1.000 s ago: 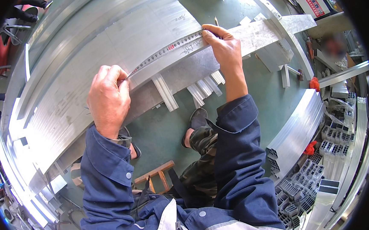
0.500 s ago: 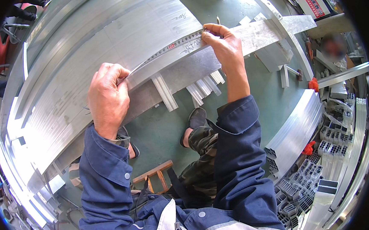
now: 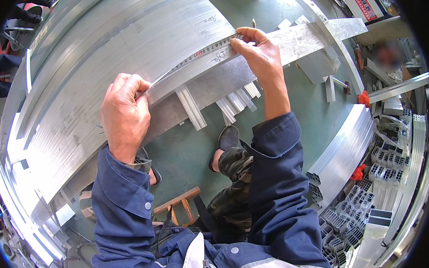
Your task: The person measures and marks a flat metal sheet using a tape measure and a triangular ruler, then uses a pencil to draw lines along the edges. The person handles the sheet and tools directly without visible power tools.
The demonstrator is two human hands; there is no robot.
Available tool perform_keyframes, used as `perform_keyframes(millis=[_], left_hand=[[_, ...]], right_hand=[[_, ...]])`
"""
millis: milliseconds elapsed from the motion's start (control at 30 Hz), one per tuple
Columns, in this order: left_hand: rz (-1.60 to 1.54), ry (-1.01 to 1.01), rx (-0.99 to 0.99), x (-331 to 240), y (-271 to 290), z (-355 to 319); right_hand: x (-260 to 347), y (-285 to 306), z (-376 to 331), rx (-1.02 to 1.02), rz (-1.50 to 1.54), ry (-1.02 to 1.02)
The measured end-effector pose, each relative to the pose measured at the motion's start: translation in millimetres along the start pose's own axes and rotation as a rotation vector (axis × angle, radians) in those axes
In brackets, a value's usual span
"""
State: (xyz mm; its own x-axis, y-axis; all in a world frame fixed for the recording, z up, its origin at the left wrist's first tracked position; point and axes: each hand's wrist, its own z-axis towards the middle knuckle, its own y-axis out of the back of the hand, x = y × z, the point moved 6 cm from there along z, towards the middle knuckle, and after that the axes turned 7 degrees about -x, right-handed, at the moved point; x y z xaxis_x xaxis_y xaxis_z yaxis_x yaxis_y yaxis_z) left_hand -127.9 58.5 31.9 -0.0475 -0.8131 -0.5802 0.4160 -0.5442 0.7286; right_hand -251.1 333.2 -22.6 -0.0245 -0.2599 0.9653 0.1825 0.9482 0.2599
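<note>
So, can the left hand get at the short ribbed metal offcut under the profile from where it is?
Probably yes. The left hand presses the tape measure on the flat aluminium profile, and the ribbed offcut sticks out just to its right with nothing between them. It would have to let go of the tape first.

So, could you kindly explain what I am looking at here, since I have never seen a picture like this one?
The picture comes from a wide fisheye camera worn on a person's head, looking down, so straight edges bend near the rim. The two blue-sleeved arms coming in from the bottom are the person's own. The left hand presses one end of a thin metal measuring tape onto a long flat silver aluminium profile, and the right hand pinches the tape further along the same profile. More silver aluminium sheets lie beside it. Below are a green floor, a small wooden stool, and stacked hollow aluminium sections on the right.
</note>
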Motion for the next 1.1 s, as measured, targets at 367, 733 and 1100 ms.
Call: perform_keyframes(millis=[367, 733, 1100], left_hand=[[0.004, 0.012, 0.008, -0.5, -0.3, 0.7], [0.003, 0.018, 0.012, -2.7, 0.6, 1.1], [0.003, 0.007, 0.005, -2.9, -0.2, 1.4]], right_hand=[[2.2, 0.1, -0.5, 0.005, -0.009, 0.014], [-0.3, 0.1, 0.5, 0.004, 0.006, 0.02], [-2.5, 0.5, 2.5, 0.019, -0.019, 0.033]])
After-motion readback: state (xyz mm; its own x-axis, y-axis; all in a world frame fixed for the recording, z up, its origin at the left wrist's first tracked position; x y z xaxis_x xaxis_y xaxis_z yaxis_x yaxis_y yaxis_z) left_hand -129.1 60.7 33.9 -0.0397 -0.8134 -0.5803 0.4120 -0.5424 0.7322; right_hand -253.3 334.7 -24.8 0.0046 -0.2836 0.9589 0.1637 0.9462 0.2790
